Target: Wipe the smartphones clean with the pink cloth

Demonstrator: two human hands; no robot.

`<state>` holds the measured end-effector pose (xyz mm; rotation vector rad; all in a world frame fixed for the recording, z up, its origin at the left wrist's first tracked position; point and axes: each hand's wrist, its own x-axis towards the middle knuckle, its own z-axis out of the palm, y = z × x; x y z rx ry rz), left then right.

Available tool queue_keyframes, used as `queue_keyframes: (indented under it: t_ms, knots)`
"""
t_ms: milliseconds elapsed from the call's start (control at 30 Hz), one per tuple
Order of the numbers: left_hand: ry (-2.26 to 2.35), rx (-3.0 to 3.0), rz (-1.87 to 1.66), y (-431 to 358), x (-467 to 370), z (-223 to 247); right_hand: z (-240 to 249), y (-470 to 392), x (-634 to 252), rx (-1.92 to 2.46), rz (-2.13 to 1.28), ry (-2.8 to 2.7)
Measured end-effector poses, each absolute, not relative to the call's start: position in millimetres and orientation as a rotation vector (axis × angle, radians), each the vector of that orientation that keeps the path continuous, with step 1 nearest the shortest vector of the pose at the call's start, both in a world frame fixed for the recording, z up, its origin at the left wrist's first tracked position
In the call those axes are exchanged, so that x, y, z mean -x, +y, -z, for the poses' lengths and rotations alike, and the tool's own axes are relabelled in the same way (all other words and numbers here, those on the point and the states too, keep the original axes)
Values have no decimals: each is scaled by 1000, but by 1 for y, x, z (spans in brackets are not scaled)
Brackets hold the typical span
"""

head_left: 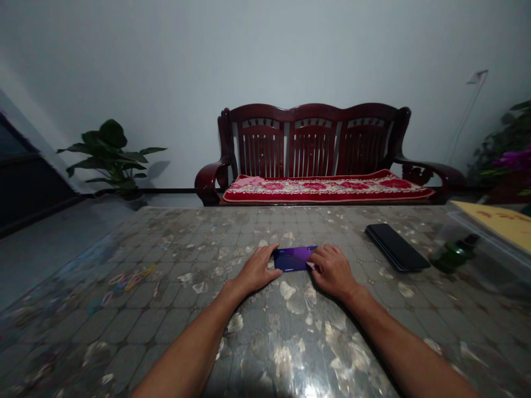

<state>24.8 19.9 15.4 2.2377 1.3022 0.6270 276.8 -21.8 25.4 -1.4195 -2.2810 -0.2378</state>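
A glossy blue-purple phone (293, 260) lies flat on the patterned tabletop, in front of me. My left hand (261, 267) grips its left end, thumb at the near edge and fingers at the far edge. Over the right end of the phone, my right hand (331, 269) is closed with curled fingers. A small whitish piece (311, 266) pokes out from under those fingertips, against the phone; its material cannot be made out. The right hand covers the phone's right end.
To the right lie stacked dark phones (397, 247), a green bottle (454, 254) and a clear plastic box (493, 249) with a yellow sheet (498, 221) on top. Several coloured rubber bands (126, 282) lie at left. Behind the table (249, 342) stands a wooden bench (315, 143).
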Motion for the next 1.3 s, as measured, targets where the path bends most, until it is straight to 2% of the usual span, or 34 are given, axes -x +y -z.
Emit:
queue_keyframes:
  t_ms: [167, 433, 733, 1033, 1300]
  knots:
    - [1293, -2245, -622, 19, -25, -18, -26, -24, -268, 1327, 196, -2336]
    - [1306, -2253, -589, 20, -25, -19, -28, -23, -277, 1542, 270, -2230]
    - [1288, -2260, -634, 22, -25, -13, -21, -21, -261, 1317, 225, -2353]
    - [1305, -2249, -624, 20, -25, -15, -23, -18, -278, 1537, 300, -2190]
    - [1298, -2257, -635, 23, -24, -12, -17, -17, -264, 1241, 171, -2333]
